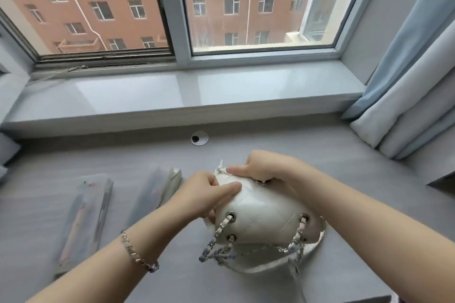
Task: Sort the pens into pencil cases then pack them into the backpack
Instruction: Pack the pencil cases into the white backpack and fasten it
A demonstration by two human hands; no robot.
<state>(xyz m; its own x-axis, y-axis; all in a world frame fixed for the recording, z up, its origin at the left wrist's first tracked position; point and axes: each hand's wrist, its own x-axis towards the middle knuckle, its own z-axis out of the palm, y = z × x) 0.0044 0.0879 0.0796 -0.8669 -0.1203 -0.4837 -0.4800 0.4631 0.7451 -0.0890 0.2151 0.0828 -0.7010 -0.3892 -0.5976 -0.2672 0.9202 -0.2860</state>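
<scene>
White quilted backpack (258,214) beside two pencil cases (86,219)

Soft daylight from the wide grey-framed window (172,7) beyond your hands; sill glare, faint shadows, edges bowed and blurry.

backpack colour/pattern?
White, diamond-quilted stitching, on the backpack; head view.

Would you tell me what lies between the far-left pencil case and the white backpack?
In the head view, a second translucent pencil case lies between the left pencil case and the backpack.
</scene>
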